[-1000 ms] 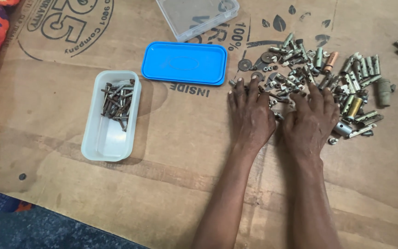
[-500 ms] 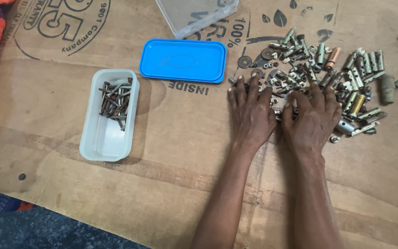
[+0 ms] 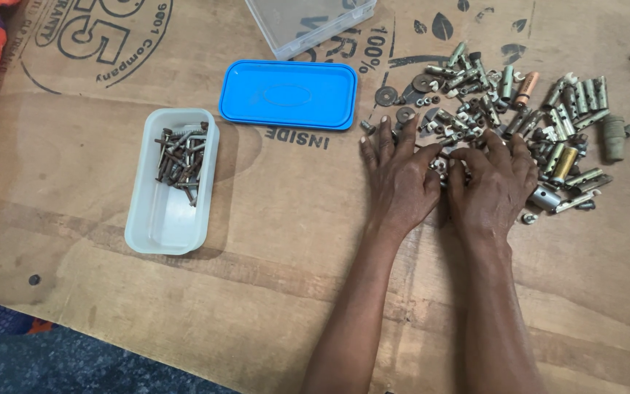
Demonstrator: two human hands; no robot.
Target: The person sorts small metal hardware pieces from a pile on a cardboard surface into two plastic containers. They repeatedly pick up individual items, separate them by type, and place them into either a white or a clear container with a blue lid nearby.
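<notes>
Both hands flat: left hand (image 3: 401,181), right hand (image 3: 496,187) at hardware pile (image 3: 519,109) edge.

We have a single view, from a camera worn on the head, and it looks steeply down, almost straight onto a flattened sheet of cardboard (image 3: 278,292) laid on the floor. Our own forearms come in from the bottom edge, right of centre, and run up to the left hand (image 3: 401,179) and right hand (image 3: 496,186), so the far side of the work lies toward the top of the frame. We are near enough to tell single pieces in the pile of metal hardware (image 3: 519,102), yet far enough to take in the white tub (image 3: 151,219) at left and the blue lid (image 3: 289,95) beyond. With one camera only, no second view shares any of this.
</notes>
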